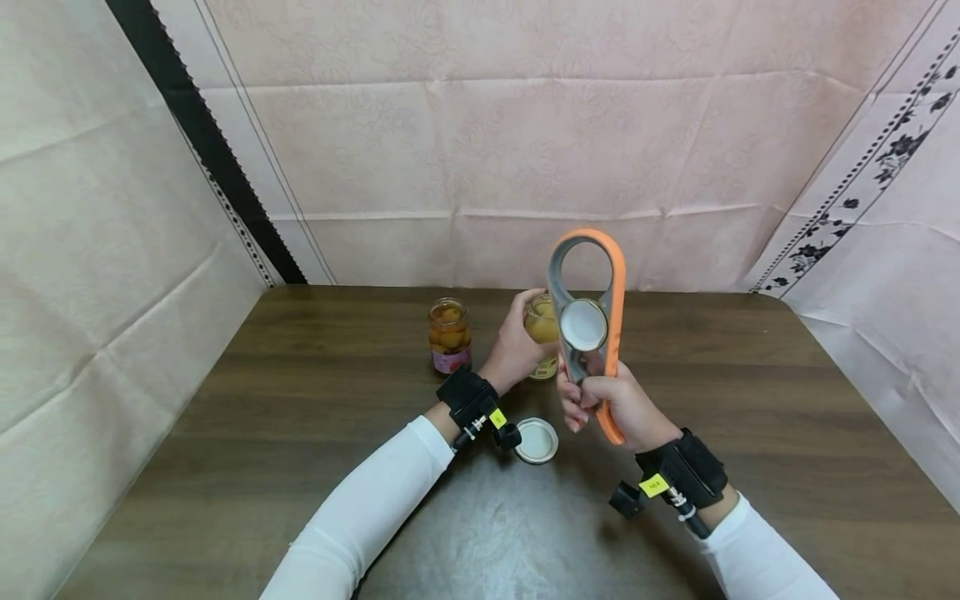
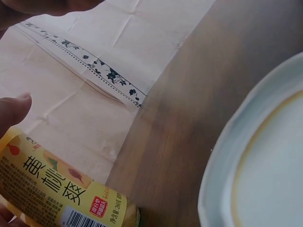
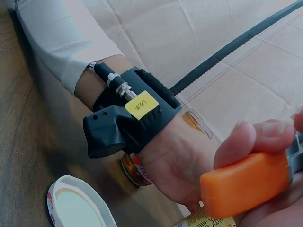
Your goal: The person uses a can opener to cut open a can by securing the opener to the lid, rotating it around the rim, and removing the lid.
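My left hand (image 1: 521, 346) grips a glass jar with a yellow label (image 2: 61, 184), its thumb and fingers on either side. In the head view the jar (image 1: 542, 321) stands on the table, partly covered by the hand. My right hand (image 1: 618, 404) holds an orange and grey jar opener (image 1: 617, 292) by its handle, raised just right of the jar. A white round lid (image 1: 583, 325) sits in the opener's smaller hole. In the right wrist view, fingers wrap the orange handle (image 3: 246, 184).
An open jar of fruit with a pink label (image 1: 450, 337) stands left of my left hand. Another lid (image 1: 536, 440) lies with its inside up on the wooden table (image 1: 337, 375), between the wrists. Cloth (image 1: 465, 150) hangs behind and at both sides.
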Motion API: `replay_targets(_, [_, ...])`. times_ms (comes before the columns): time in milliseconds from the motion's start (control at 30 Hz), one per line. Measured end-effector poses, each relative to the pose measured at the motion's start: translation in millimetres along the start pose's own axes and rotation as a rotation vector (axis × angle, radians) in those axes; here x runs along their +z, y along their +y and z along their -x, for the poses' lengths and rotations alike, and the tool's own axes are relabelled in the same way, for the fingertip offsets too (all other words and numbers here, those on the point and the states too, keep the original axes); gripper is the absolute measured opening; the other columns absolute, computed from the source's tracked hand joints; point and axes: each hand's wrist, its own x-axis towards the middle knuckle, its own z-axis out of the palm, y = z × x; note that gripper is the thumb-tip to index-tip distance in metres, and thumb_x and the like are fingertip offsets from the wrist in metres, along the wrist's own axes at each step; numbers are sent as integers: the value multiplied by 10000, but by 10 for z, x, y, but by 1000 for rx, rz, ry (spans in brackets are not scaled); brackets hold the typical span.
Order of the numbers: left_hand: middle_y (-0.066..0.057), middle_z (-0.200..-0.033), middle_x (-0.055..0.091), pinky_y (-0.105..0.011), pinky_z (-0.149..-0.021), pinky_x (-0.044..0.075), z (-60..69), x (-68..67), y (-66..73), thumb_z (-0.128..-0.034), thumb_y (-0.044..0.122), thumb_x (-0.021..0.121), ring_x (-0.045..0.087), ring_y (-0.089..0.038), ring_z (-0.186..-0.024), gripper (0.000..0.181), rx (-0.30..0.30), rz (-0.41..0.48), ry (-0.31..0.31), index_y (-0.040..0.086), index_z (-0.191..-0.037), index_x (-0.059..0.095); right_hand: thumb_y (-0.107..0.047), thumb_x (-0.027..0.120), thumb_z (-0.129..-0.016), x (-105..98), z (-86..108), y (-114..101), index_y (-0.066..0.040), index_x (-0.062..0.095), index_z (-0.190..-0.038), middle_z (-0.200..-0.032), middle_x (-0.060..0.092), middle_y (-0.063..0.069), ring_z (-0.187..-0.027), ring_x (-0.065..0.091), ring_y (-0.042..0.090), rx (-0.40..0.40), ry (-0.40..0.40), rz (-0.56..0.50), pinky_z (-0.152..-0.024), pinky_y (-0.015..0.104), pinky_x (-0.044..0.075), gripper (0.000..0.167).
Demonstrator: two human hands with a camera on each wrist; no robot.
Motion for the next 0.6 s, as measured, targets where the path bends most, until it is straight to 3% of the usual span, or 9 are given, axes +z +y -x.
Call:
replay_targets(267, [-54,-1659,308,-532,-1219,296,78,-45,41,-856,128,806,321,-254,-1518,952,14,-18,-11,267,-1601,229,92,312,-844,-3,20,-17,-46,410,-1094,-788,416,9,-597,403,211,-26,-27,-2,-594,293,496,302])
replay_targets(467, [-91,-1654,301,-519,-1182,361,164,-64,45,-870,157,790,389,-287,-1465,974,17,-40,-37,231,-1621,173,100,300,-852,-4,26,-17,-43,418,-1098,-789,418,17,-598,392,223,-48,-55,-20,-589,300,486,307])
replay_targets(600, [-67,-1689,221,-538,-1226,276,243,-90,71,-860,170,799,295,-277,-1523,1035,-7,-63,-42,265,-1631,114,101,310,-846,2,21,-15,-42,424,-1108,-792,425,12,-598,400,217,-49,-59,-17,-590,308,488,320])
